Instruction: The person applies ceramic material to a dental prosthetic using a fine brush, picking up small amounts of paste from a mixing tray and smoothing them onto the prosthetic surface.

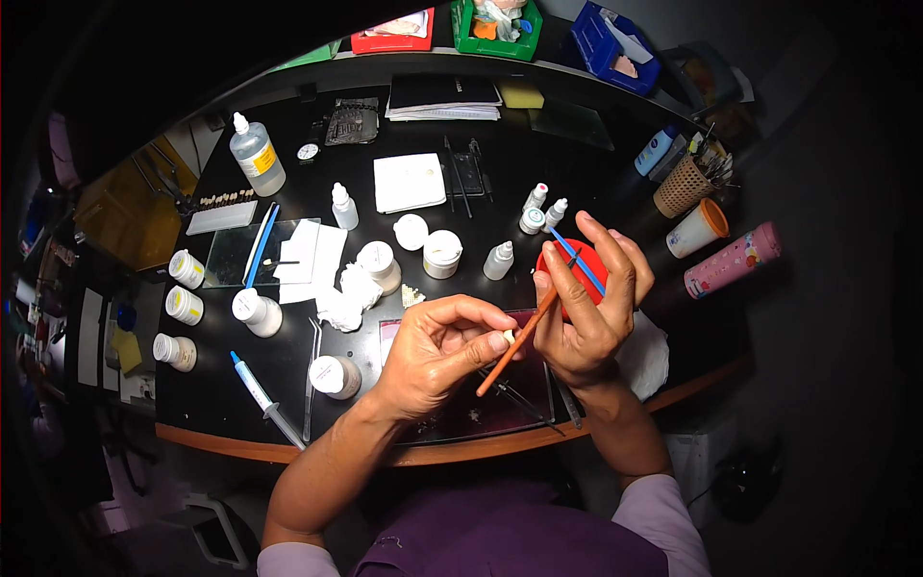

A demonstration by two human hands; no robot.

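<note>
One small cream-white piece (509, 337) is pinched between the thumb and fingertips of the left hand (433, 356), above a dark red tile (461, 424) laid at the front edge of the bench (216, 399). By the right hand (591, 337), a slim orange-brown tool (514, 354) is gripped at a slant, the upper fingers being spread apart. Its shaft is held just beside the piece; whether the two touch cannot be told. Behind the right hand, a red bowl (590, 256) is partly hidden, with a blue stick (562, 238) laid across it. Near the left end of the front edge, a syringe (258, 390) and metal tweezers (309, 389) are placed. Crumpled tissue (338, 306) is seen left of the hands. By the back left corner a clear bottle (257, 159) is stood, and toward the right edge a pink flask (731, 262) is set.
</note>
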